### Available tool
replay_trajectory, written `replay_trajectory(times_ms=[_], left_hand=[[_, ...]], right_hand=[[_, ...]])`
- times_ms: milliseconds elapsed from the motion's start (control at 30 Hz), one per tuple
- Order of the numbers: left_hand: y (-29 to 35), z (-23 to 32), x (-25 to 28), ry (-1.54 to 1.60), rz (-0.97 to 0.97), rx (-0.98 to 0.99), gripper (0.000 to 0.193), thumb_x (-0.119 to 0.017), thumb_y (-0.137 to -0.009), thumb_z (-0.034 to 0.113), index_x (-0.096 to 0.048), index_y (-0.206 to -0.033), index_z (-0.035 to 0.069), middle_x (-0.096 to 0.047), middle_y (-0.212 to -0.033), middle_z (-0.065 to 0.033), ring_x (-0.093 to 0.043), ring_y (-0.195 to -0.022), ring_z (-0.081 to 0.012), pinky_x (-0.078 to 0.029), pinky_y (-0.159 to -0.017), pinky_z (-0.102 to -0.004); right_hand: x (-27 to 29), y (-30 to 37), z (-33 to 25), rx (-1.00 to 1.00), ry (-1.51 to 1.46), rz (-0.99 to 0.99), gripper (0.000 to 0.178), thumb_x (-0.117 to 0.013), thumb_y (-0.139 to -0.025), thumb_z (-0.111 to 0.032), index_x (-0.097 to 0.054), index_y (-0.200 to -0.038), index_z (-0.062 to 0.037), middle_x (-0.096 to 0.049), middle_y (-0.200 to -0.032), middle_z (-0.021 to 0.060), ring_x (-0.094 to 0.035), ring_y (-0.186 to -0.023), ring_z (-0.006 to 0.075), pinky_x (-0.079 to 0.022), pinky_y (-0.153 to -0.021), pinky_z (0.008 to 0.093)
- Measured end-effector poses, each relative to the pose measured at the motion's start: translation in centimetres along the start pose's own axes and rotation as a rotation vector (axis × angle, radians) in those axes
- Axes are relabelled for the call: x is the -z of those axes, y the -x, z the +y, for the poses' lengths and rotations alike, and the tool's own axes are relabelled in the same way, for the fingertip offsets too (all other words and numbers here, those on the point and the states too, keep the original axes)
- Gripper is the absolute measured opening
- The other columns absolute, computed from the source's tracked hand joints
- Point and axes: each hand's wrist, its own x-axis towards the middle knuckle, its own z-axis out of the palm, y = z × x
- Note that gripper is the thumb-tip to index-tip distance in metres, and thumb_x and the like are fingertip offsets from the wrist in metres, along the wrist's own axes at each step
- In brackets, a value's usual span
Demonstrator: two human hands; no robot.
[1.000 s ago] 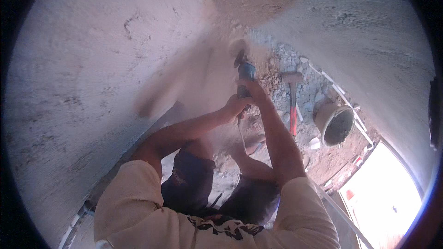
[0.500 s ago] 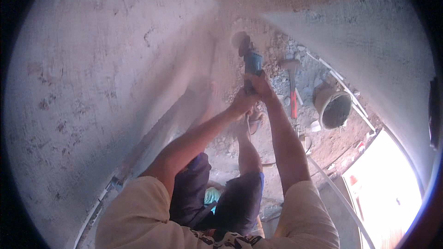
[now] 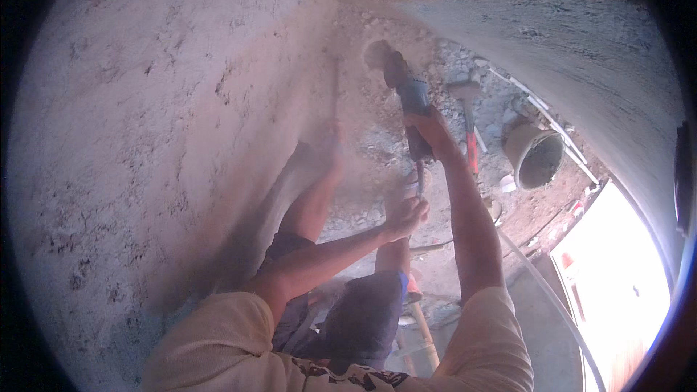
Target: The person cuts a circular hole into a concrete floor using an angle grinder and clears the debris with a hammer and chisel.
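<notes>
My right hand (image 3: 433, 129) is wrapped round the body of a blue-and-black angle grinder (image 3: 414, 93). The grinder's head points away from me, and its round disc (image 3: 377, 55) looks blurred at the foot of the rough wall corner. From the rear end of the tool a power cord (image 3: 420, 176) runs back toward me. My left hand (image 3: 408, 221), off the grinder, is closed in a fist round this cord, just above my bare lower leg. Dust haze softens the area about the disc.
A sledgehammer (image 3: 470, 127) with a red-and-grey handle lies on rubble right of the grinder. Beyond it a bucket (image 3: 537, 156) is tipped toward me. Thin white pipes (image 3: 541, 105) run along the right wall. The rough left wall (image 3: 167, 138) stands close to my legs.
My left hand has left the grinder's rear and come back toward me, onto the cord. My right hand still holds the grinder, now slightly right and more tilted.
</notes>
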Motion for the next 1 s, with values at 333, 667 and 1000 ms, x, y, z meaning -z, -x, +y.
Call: replay_trajectory(times_ms=[333,667,1000], left_hand=[[8.3,8.8,-4.5,0.248,-0.331,0.064,0.025,-0.043,-0.103,0.028,-0.050,-0.099,0.004,-0.046,-0.070,0.0001,-0.044,-0.058,-0.0096,-0.044,-0.056,-0.0273],[8.8,12.8,-2.3,0.489,-0.113,0.151,0.024,-0.056,-0.094,0.021,-0.045,-0.106,0.002,-0.053,-0.077,-0.0048,-0.058,-0.064,-0.0136,-0.053,-0.057,-0.0286],[-0.6,7.4,5.3,-0.065,0.545,-0.041,0.047,-0.064,-0.089,0.026,-0.043,-0.119,-0.003,-0.062,-0.087,-0.0174,-0.064,-0.083,-0.0287,-0.050,-0.076,-0.0406]], right_hand=[[3.5,7.6,-2.3,-0.110,0.028,-0.101,0.042,-0.071,-0.072,-0.023,-0.059,-0.104,0.0020,-0.063,-0.081,0.0076,-0.061,-0.068,0.0186,-0.050,-0.060,0.0342],[3.0,1.8,-5.4,-0.110,-0.090,-0.175,0.029,-0.071,-0.075,-0.029,-0.063,-0.089,-0.0048,-0.060,-0.070,0.0045,-0.059,-0.060,0.0157,-0.049,-0.055,0.0320],[-4.9,-13.2,-0.7,-0.071,-0.261,-0.241,0.025,-0.069,-0.079,-0.028,-0.063,-0.085,-0.0050,-0.060,-0.068,0.0057,-0.059,-0.055,0.0173,-0.049,-0.049,0.0324]])
